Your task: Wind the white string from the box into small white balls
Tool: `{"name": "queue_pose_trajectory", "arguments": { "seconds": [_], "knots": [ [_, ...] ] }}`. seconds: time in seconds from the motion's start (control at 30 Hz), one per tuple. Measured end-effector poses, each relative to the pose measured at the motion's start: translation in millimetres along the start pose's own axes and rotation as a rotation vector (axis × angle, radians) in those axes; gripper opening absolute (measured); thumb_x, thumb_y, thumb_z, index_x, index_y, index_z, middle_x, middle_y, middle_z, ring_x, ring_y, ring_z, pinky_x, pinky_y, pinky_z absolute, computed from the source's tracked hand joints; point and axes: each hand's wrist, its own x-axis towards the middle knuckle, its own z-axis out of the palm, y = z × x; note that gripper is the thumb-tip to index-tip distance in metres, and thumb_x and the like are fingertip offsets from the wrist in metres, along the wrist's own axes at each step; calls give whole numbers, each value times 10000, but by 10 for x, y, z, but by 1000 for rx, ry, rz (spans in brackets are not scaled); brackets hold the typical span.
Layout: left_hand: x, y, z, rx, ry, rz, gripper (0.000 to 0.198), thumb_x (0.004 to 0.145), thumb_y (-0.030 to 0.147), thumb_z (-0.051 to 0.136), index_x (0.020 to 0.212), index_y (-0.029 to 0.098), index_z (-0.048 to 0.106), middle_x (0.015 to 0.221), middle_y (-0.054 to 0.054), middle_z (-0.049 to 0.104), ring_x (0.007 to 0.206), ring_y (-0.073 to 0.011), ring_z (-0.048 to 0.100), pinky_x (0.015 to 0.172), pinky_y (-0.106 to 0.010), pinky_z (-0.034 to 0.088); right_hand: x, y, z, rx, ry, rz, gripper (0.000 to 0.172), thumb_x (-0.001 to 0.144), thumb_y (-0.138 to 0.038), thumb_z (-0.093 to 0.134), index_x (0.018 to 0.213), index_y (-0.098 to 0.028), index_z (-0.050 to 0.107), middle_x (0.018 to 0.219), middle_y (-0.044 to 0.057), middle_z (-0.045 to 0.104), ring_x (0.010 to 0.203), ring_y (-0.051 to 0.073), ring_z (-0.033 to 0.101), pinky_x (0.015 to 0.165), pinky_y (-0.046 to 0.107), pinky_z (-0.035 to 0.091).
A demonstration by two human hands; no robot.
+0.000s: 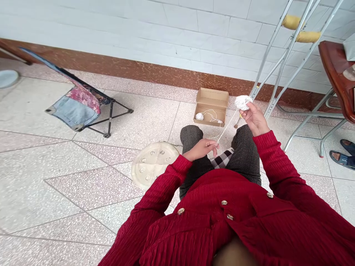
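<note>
Far to the left of the left hand, a shallow white dish [8, 78] on the terrazzo floor [58, 210], then a low folding chair [83, 105] with a denim-and-floral seat, tilted back on a black frame. Just left of and below the same hand, a round cream plastic lid [138, 171] dotted with small shiny discs, lying flat on the floor.

Next, the left hand [200, 149], low over the knees of dark tweed trousers [245, 155], nearly closed, with thumb and fingertips pinching a strand of white thread [227, 125]. Beyond that hand, near the wall's brown skirting, an open cardboard box [211, 96] holding a small white ball of thread [199, 116] and loose loops, apart from both hands. From the left fingertips, the strand running up and to the right towards the right hand, fairly straight, with no clear sag.

Then the right hand [254, 119], raised, fingers partly curled, gripping a larger white ball of thread [242, 102] at the fingertips. Work in view: thread held out between the two hands, with the ball in one and the strand in the other.

Far right of the right hand, aluminium crutches [285, 55] with yellow pads, a red-brown wooden chair seat [334, 64] on a metal frame, and another person's foot in a blue sandal [342, 159].
</note>
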Motion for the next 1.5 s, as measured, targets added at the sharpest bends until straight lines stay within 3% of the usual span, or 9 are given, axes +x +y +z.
{"name": "queue_pose_trajectory", "arguments": {
  "seconds": [0.13, 0.27, 0.37, 0.47, 0.67, 0.97, 1.13, 1.27, 1.5],
  "knots": [
    [166, -141, -252, 302, 336, -91, 229, 902, 295, 550, 978, 145, 705, 971, -65, 742, 914, -201, 668, 870, -303, 489, -161, -92, 150, -19, -127, 39, 317, 691, -323, 815, 941, -224, 647, 915, 0, 728, 743, 123, 653, 594, 224, 533],
    [488, 55, -441, 214, 613, 65, 445, 858, 235, 606, 1298, 172, 583, 1307, -117, 636, 1141, -223, 616, 1006, -360, 464, -283, -34, 324, -13, -239, 154, 360, 705, -339, 813, 990, -223, 626, 900, 5, 728, 762, 141, 667, 596, 239, 547],
    [721, 301, -393, -105, 565, 221, 381, 858, 248, 620, 1229, 161, 611, 1171, -104, 695, 1026, -192, 660, 917, -323, 522, -312, 46, 411, -28, -305, 204, 367, 730, -365, 795, 1014, -224, 610, 916, 17, 729, 816, 170, 685, 616, 268, 568],
    [842, 455, -251, -354, 511, 169, 218, 847, 266, 656, 1010, 121, 656, 861, -64, 719, 724, -141, 670, 731, -282, 565, -301, 58, 428, -54, -351, 240, 375, 727, -360, 800, 1018, -221, 609, 922, 22, 729, 803, 178, 692, 605, 278, 575],
    [635, 424, -25, -570, 394, 108, 358, 876, 472, 646, 874, 115, 658, 676, -34, 662, 612, -118, 639, 605, -236, 553, -184, -89, 263, -70, -213, 141, 326, 727, -300, 801, 991, -227, 624, 942, 4, 725, 777, 145, 685, 625, 248, 580],
    [223, 191, 6, -349, 268, -4, 405, 867, 524, 623, 867, 123, 682, 599, -8, 643, 535, -101, 595, 554, -214, 522, -40, 262, 75, -164, -102, 24, 404, 638, -314, 852, 941, -229, 598, 890, -24, 677, 609, 92, 614, 541, 226, 547],
    [37, 160, -4, -196, 177, -28, 410, 906, 502, 544, 764, 131, 647, 609, -14, 635, 542, -98, 564, 576, -214, 483, -40, 277, 95, -86, -142, 80, 396, 646, -333, 836, 948, -232, 601, 921, -3, 693, 695, 124, 638, 628, 261, 574],
    [-100, 291, 21, -7, 165, 6, 422, 944, 427, 481, 657, 146, 610, 613, -5, 611, 585, -97, 536, 620, -213, 431, 12, 312, 65, -129, -134, 11, 392, 657, -310, 812, 970, -243, 586, 960, -4, 668, 717, 125, 626, 647, 278, 568],
    [-127, 666, -215, 249, 169, 87, 420, 944, 377, 479, 608, 156, 600, 565, 13, 569, 563, -105, 489, 598, -229, 368, -86, 819, -37, -464, -202, -59, 418, 596, -205, 760, 974, -213, 582, 949, -21, 591, 679, 91, 566, 547, 211, 462]
  ]
}}
